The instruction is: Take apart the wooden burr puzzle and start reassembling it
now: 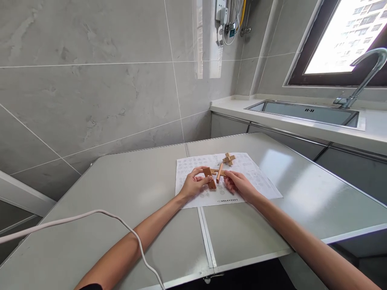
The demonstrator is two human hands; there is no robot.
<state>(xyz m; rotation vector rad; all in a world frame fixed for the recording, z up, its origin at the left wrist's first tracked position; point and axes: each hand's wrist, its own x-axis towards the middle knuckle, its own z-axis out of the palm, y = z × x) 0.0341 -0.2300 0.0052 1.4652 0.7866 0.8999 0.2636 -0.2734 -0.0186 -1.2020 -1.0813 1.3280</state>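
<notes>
My left hand (195, 183) grips a flat reddish-brown wooden block (209, 178), thumb in front and fingers behind. My right hand (238, 184) pinches the right end of a lighter wooden bar (223, 173). A rounded wooden stick (219, 173) stands tilted across that bar, between my two hands. The pieces meet or overlap near the block; whether they are joined I cannot tell. Beyond my right hand, a small assembled wooden cross puzzle (229, 159) rests on the printed paper sheet (256, 185), which lies beneath both hands.
The grey-green table (136, 173) has a metal seam (207, 237) down its middle. A white cable (99, 211) runs across my left forearm. At the right stand a counter with a sink (302, 112) and a faucet (363, 80). A tiled wall (121, 100) rises behind.
</notes>
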